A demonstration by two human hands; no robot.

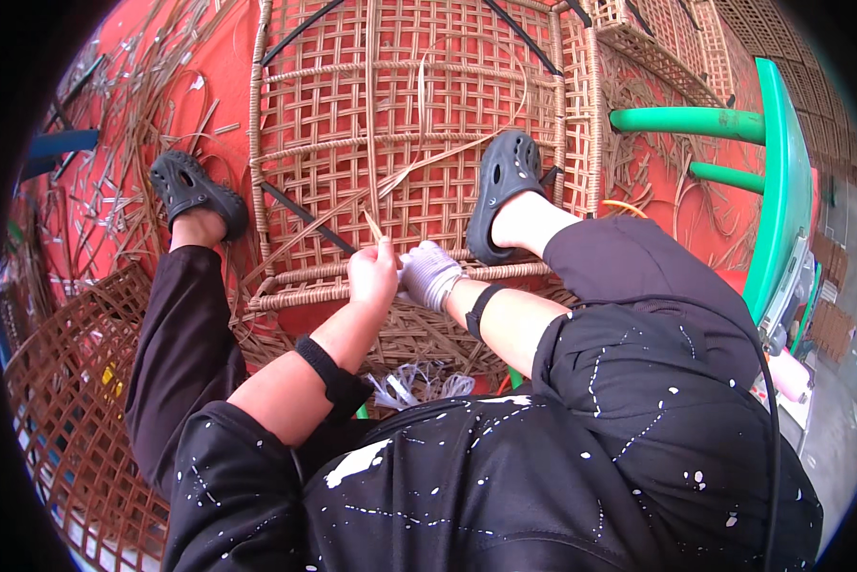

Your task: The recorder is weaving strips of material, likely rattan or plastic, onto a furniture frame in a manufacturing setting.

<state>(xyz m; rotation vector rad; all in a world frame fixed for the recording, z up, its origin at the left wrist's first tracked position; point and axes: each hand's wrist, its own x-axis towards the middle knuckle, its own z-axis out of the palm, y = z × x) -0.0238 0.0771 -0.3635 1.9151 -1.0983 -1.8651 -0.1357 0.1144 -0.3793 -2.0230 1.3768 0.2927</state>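
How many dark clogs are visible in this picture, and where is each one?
2. One clog is on the left foot, left of the woven panel; the other clog is on the right foot, in front of the panel's right part. No others show.

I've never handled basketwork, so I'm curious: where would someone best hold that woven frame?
The woven frame is probably best held by its wrapped near rail, coming from the person's side with a wraparound grip: this rail looks thicker than the flat strips of the weave and runs crosswise, nearest the body.
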